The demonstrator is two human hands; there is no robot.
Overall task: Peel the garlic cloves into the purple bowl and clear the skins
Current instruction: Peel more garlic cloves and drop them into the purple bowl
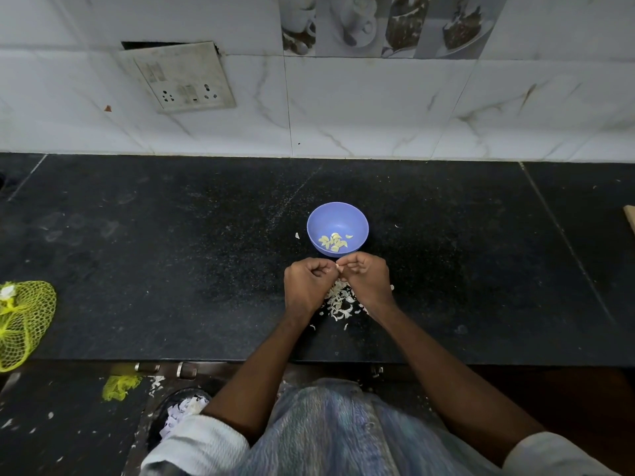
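Black counter [137, 269] (white tiled wall [378, 108]) bears purple bowl [337, 228]

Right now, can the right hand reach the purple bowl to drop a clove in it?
Probably yes. The right hand sits just in front of the purple bowl, nothing lies between them, and the bowl's top is open. The hand pinches a garlic clove together with the left hand.
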